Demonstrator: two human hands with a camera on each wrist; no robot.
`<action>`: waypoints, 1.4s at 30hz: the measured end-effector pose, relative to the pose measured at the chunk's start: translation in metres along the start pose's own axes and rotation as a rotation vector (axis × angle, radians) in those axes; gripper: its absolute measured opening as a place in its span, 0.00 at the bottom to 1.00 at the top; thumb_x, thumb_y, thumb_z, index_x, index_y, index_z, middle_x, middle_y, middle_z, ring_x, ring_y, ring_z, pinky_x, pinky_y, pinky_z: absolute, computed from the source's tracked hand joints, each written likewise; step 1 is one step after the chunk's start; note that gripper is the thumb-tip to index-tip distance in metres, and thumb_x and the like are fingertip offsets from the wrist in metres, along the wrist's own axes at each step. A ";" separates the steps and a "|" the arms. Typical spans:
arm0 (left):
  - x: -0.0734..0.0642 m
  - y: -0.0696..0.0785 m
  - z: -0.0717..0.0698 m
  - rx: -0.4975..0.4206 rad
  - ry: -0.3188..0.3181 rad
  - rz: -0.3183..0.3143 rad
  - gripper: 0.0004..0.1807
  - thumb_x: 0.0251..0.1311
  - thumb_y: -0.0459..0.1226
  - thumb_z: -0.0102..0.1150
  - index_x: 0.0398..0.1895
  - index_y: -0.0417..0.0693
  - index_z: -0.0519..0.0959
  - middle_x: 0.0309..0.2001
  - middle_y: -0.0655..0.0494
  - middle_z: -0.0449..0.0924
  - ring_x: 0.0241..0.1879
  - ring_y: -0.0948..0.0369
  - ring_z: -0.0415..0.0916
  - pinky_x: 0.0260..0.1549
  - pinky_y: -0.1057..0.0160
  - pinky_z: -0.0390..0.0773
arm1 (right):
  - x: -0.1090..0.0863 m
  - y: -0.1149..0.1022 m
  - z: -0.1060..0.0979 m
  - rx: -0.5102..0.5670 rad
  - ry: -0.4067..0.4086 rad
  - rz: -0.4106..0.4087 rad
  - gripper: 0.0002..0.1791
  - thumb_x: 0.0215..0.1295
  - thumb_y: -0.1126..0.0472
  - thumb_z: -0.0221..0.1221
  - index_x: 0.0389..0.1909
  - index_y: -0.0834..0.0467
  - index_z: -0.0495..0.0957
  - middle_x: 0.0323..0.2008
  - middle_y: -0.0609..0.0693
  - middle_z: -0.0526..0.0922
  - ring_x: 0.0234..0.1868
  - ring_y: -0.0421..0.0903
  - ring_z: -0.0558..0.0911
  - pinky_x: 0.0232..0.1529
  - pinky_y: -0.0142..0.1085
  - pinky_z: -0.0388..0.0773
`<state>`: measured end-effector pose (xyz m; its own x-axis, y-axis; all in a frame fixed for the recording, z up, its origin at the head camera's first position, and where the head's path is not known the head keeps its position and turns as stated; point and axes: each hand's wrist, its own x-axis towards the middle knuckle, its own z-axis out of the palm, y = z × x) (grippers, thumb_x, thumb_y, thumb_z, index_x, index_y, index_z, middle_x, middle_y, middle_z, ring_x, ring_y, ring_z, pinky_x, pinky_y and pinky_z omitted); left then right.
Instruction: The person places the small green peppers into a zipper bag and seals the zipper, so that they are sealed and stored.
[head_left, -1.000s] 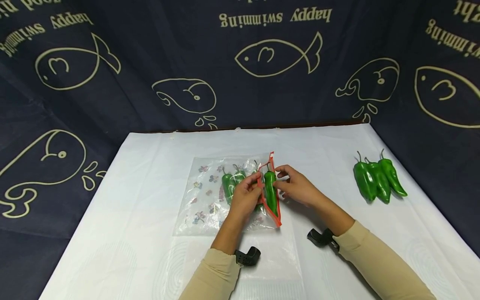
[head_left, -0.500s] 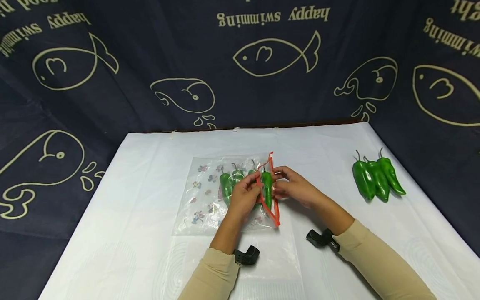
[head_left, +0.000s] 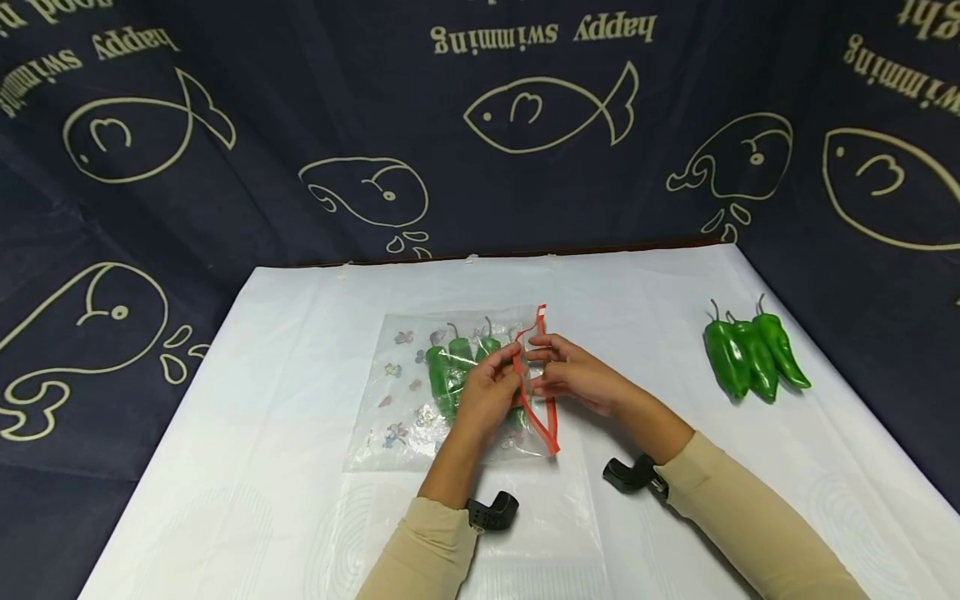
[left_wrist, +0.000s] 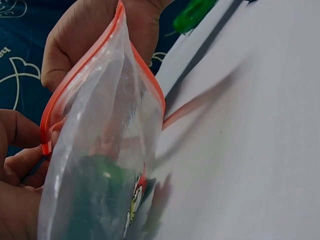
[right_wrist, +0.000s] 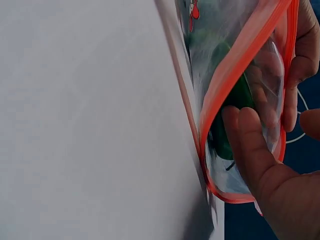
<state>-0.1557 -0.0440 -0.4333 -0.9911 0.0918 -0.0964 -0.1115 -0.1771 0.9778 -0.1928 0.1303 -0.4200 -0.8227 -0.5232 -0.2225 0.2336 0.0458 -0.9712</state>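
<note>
A clear zip bag (head_left: 378,417) with a red-edged mouth (right_wrist: 227,75) and small printed figures lies on the white table, its mouth facing right. Several green peppers (head_left: 437,375) lie inside it. My left hand (head_left: 487,396) pinches the near layer of the mouth between thumb and fingers, holding it apart. Through the opening reach the fingers of my right hand (head_left: 577,377); in the right wrist view the fingertips (right_wrist: 247,117) touch a green pepper (right_wrist: 220,137) inside, with the thumb held away from it. In the head view my hands partly hide that pepper.
Three more green peppers (head_left: 756,358) lie side by side at the table's right. A flat clear sheet (head_left: 540,533) is under the bag at the front. Dark cloth (head_left: 570,200) with fish drawings hangs behind and beside the white table (head_left: 292,333).
My right hand has moved left into the bag's mouth, and the pepper that was at the opening is now deeper inside. The other bagged peppers have shifted left. My left hand keeps its place.
</note>
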 end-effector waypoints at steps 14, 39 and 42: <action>0.000 0.004 0.002 -0.001 0.018 -0.021 0.27 0.62 0.23 0.49 0.67 0.35 0.71 0.53 0.31 0.77 0.39 0.55 0.79 0.26 0.69 0.81 | -0.007 -0.008 -0.017 -0.206 0.045 -0.054 0.36 0.67 0.69 0.52 0.74 0.65 0.52 0.69 0.68 0.60 0.59 0.63 0.75 0.56 0.53 0.76; 0.003 -0.005 -0.001 -0.028 0.051 -0.001 0.28 0.59 0.22 0.50 0.65 0.35 0.72 0.46 0.36 0.80 0.24 0.66 0.73 0.20 0.70 0.78 | -0.075 -0.053 -0.123 -0.818 0.384 -0.051 0.38 0.74 0.53 0.53 0.74 0.69 0.51 0.71 0.71 0.56 0.66 0.69 0.65 0.57 0.62 0.71; 0.004 -0.005 -0.001 -0.027 0.047 -0.008 0.28 0.60 0.22 0.50 0.66 0.34 0.72 0.47 0.33 0.79 0.24 0.65 0.72 0.20 0.70 0.78 | -0.083 -0.050 -0.136 -0.840 0.402 -0.029 0.39 0.75 0.51 0.52 0.74 0.70 0.50 0.70 0.73 0.56 0.65 0.71 0.64 0.57 0.63 0.69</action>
<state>-0.1588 -0.0436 -0.4386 -0.9924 0.0477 -0.1130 -0.1204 -0.2029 0.9718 -0.2066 0.2873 -0.3640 -0.9766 -0.2071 -0.0577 -0.1123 0.7201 -0.6847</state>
